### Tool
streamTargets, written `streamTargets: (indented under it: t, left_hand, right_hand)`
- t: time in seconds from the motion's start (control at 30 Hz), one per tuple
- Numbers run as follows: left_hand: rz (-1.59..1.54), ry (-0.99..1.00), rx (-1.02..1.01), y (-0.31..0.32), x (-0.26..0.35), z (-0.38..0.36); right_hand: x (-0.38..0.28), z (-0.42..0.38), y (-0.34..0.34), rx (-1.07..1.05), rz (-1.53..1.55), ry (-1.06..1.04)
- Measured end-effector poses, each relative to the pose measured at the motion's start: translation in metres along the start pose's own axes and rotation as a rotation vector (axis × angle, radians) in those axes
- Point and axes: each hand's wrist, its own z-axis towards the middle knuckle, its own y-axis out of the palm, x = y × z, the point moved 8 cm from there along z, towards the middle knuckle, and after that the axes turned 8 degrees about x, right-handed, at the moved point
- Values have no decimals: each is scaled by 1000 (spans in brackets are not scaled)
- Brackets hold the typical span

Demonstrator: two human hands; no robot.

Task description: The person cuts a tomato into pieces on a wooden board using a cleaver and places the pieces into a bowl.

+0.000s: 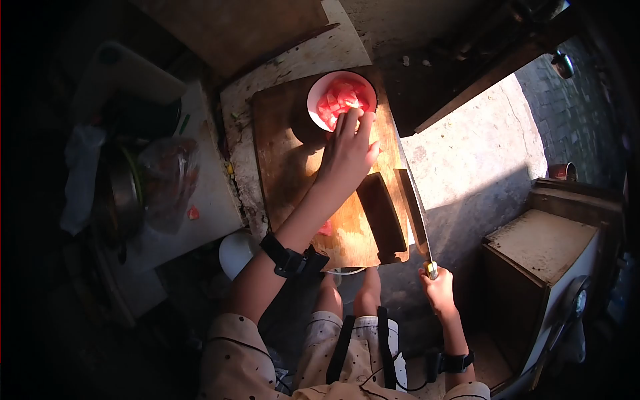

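My left hand (348, 148) reaches over the near rim of a white bowl (311, 100), palm down. Its fingers bend toward the cut red fruit pieces (343, 93) inside, and the thumb stands apart from them. The fingertips are partly hidden, and I see nothing held. My right hand (439, 291) is closed round the handle of a broad-bladed kitchen knife (417, 215), its blade pointing away from me along the board's right edge. Bowl and left hand are over a wooden cutting board (280, 153). A small red piece (325, 229) lies on the board beside my left forearm.
On the left, a pale table (213, 223) carries a clear plastic bag (170, 177), a metal pot (123, 187) and a red scrap (193, 213). A white bowl (237, 255) sits lower, beside the board. To the right stands a low cabinet (540, 243).
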Motion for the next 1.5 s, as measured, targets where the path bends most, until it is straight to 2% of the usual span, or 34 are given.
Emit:
streamTargets:
  t: [0.03, 0.17, 0.23, 0.3, 0.43, 0.5, 0.57, 0.67, 0.73, 0.77, 0.83, 0.87, 0.93, 1.03, 1.2, 1.33, 1.4, 1.5]
  left_hand:
    - [-51, 1, -150, 21, 6, -16]
    - [-26, 51, -139, 63, -7, -40]
    - [127, -19, -262, 83, -25, -46]
    - [104, -50, -239, 88, -35, -52]
    - [-86, -96, -136, 55, -23, -53]
    - [-196, -35, 46, 15, -7, -37]
    - [-184, -99, 114, -15, -12, -13]
    - [-123, 8, 211, -45, -19, 10]
    - [-163, -195, 196, -48, -59, 1]
    - [-163, -192, 196, -43, -71, -11]
    - [-174, -544, -22, -7, -118, -57]
    - [-173, -545, -20, 2, -124, -68]
    - [-16, -425, 77, 12, -119, -76]
    - [7, -400, 125, 34, -124, -69]
    - [10, -554, 41, 63, -141, -63]
    - [74, -542, 97, 39, -130, -66]
    - [76, -326, 176, 16, -114, -63]
    - [-64, -390, 166, -19, -89, -54]
  right_hand:
    - [-1, -1, 0, 0, 0, 0]
    - [8, 0, -1, 8, 27, 5]
    - [17, 1, 0, 7, 42, 3]
    - [23, 1, -1, 24, 22, 1]
    - [29, 0, -1, 34, 56, 14]
    - [32, 0, -1, 18, 54, 9]
    - [31, -1, -2, 9, 26, 16]
    - [25, 0, -4, 12, -25, -6]
    - [22, 0, -4, 22, -39, -26]
    - [20, -1, -4, 26, -26, -39]
    - [20, 0, -5, 31, -14, -54]
    - [25, 1, -3, 23, -6, -36]
    - [29, 2, -1, 13, -3, -18]
    - [36, 1, 0, 24, -5, -13]
    - [37, -5, -3, 22, 0, 6]
    - [42, -7, -3, 22, 20, 38]
    - [46, -7, -1, 14, 54, 45]
    - [41, -7, 0, 9, 89, 10]
